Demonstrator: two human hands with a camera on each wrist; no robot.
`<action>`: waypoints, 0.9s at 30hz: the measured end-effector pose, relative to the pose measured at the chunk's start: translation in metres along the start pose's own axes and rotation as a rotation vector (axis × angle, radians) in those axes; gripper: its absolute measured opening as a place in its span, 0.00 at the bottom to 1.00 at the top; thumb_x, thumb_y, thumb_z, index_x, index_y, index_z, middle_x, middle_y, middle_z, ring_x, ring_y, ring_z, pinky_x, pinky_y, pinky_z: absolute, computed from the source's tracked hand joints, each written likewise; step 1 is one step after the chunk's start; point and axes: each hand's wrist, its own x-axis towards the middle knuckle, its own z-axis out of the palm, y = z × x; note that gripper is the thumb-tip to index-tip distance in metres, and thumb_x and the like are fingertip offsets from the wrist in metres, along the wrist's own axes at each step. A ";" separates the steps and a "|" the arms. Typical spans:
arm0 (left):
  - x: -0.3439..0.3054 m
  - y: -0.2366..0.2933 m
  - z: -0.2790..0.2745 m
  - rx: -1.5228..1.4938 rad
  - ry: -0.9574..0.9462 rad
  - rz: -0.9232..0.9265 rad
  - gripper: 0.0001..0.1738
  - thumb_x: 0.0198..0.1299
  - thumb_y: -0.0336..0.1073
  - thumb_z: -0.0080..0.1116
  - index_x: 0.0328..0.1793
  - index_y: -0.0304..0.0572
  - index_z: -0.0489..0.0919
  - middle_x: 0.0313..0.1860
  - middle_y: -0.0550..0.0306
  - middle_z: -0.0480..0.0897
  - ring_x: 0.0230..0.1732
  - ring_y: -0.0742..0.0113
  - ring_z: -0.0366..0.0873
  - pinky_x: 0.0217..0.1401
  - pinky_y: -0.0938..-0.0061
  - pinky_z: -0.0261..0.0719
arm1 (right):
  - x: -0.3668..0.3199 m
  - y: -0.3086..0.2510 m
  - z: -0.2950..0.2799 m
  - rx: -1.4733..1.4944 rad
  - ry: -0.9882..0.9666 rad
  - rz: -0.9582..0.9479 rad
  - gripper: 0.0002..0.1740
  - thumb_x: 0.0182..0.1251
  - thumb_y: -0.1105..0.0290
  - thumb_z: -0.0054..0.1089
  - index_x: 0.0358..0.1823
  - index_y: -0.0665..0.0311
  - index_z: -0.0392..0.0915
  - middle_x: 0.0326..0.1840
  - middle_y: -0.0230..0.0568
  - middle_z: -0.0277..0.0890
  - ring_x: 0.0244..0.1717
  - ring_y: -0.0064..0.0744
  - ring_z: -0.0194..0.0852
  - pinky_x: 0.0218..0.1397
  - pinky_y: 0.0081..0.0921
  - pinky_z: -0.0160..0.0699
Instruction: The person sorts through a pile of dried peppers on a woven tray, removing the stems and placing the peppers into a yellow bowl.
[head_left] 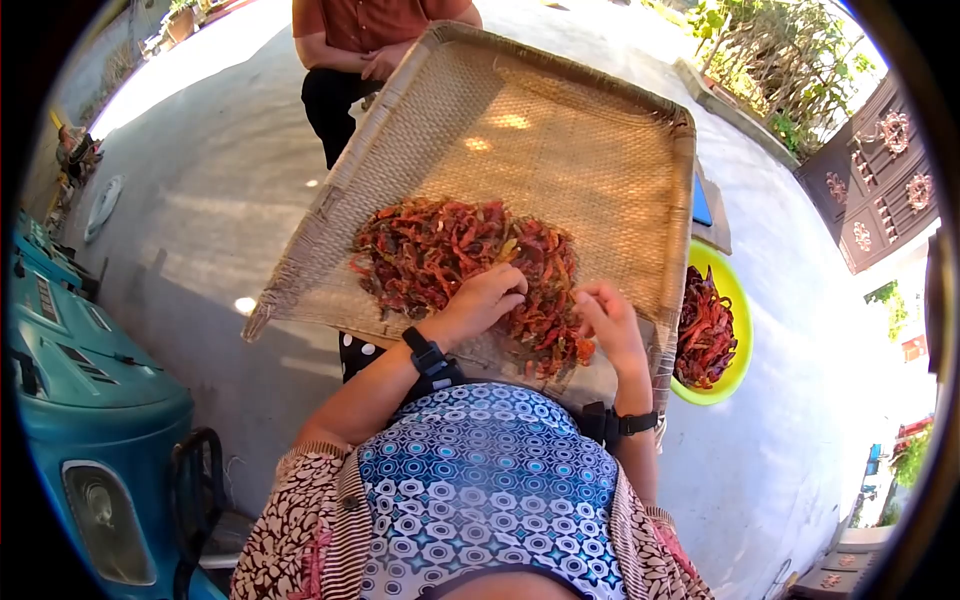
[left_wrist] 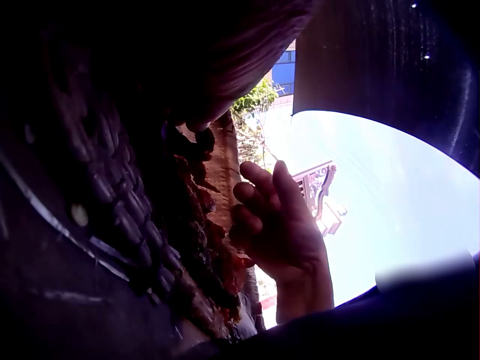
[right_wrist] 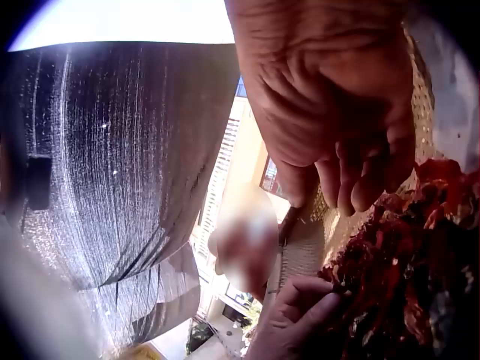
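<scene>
A heap of dried red chili peppers [head_left: 430, 250] lies on a large woven tray [head_left: 590, 150] across the person's lap. The left hand [head_left: 485, 300] reaches down into the near side of the heap. In the right wrist view the left hand's thumb and forefinger pinch at a chili pepper on the heap's edge. Just to the right, the right hand [head_left: 610, 320] is held over the heap's near right edge with its fingers bent. Its palm and curled fingers [right_wrist: 360, 180] fill the top of the right wrist view. I cannot tell whether it holds a chili pepper.
A yellow-green basin [head_left: 735, 375] of red chili peppers stands on the ground right of the tray. A seated person [head_left: 385, 35] is behind the tray's far left corner. At the left is a teal vehicle [head_left: 90, 390], with a metal gate [head_left: 870, 180] at the right.
</scene>
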 end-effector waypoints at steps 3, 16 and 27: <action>0.000 0.000 -0.004 -0.097 0.012 -0.027 0.06 0.62 0.27 0.60 0.44 0.38 0.76 0.38 0.55 0.77 0.39 0.65 0.77 0.42 0.71 0.75 | 0.008 0.002 0.035 -0.253 -0.083 -0.151 0.12 0.68 0.64 0.62 0.43 0.66 0.78 0.28 0.36 0.79 0.25 0.22 0.73 0.30 0.23 0.71; 0.000 -0.005 -0.004 -0.069 0.043 -0.039 0.13 0.63 0.28 0.61 0.53 0.39 0.76 0.51 0.55 0.72 0.35 0.70 0.74 0.43 0.75 0.76 | 0.000 -0.006 -0.014 -0.209 0.208 -0.055 0.10 0.69 0.65 0.59 0.38 0.65 0.79 0.24 0.33 0.75 0.21 0.17 0.66 0.25 0.20 0.65; 0.003 -0.001 -0.002 -0.074 0.101 -0.135 0.27 0.64 0.29 0.60 0.69 0.37 0.68 0.51 0.52 0.76 0.34 0.71 0.73 0.42 0.75 0.78 | 0.022 -0.013 -0.007 -0.034 0.190 -0.054 0.17 0.69 0.60 0.59 0.53 0.61 0.75 0.38 0.34 0.74 0.31 0.23 0.74 0.34 0.21 0.73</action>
